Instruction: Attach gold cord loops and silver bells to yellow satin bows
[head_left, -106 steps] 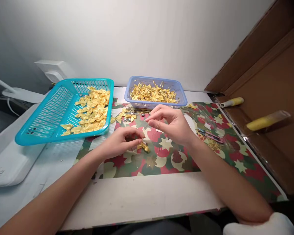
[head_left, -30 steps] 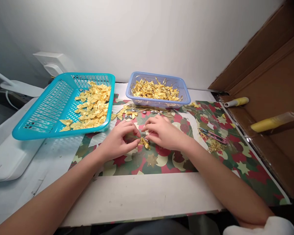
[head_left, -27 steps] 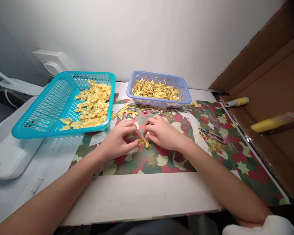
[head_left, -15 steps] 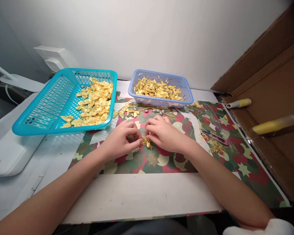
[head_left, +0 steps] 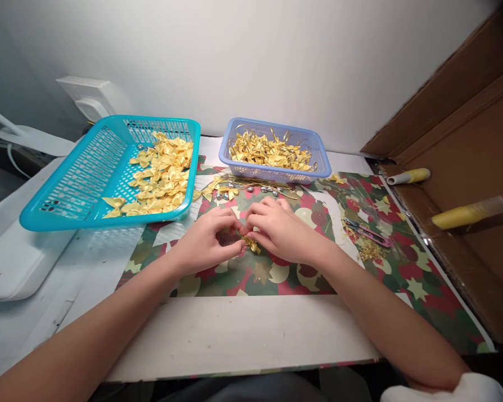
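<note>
Head camera view, parts listed from largest to smallest, with places given relative to the lavender basket. A camouflage-coloured printed sheet (head_left: 284, 285) extends in front of the basket, on a white-covered table (head_left: 251, 329); brown cardboard (head_left: 464, 128) stands to its right. Left of it sits the teal perforated basket (head_left: 98, 226), containing yellow ribbon bows (head_left: 163, 178). The lavender basket (head_left: 273, 171) itself holds yellow bows with gold cords (head_left: 272, 151). In front of it are the person's left hand (head_left: 207, 240) and right hand (head_left: 287, 231), both curled, their fingertips brought together at one small gold bow (head_left: 253, 244). The left thumb touches this bow; whether either hand pinches the bow or its cord cannot be told. To the basket's right, two yellow tubes (head_left: 469, 214) are set against the cardboard. To its front right lie pink-handled thread snips (head_left: 370, 233) beside a heap of golden trimmings (head_left: 372, 249). Just before the basket lie loose gold cords (head_left: 259, 183) and small silver balls (head_left: 223, 196).
</note>
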Tool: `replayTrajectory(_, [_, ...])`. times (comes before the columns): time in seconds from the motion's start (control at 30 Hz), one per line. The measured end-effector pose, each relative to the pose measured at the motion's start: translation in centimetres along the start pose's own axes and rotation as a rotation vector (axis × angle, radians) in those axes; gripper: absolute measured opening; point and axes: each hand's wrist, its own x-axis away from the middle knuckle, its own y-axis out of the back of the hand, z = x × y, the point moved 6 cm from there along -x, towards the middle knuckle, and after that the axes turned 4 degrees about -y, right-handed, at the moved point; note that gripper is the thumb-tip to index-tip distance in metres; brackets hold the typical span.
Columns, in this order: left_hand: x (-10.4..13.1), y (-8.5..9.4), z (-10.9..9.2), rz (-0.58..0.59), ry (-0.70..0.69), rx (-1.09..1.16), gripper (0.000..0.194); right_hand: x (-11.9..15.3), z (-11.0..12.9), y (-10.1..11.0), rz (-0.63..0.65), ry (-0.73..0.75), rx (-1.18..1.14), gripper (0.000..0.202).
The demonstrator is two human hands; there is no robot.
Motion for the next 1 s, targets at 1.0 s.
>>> replayTrajectory(1.0, [0.2,-0.4,1.6,-0.018,0.278,0.336,0.024,0.8,0.8,-1.7,-0.229,-0.409,-0.003,0.021])
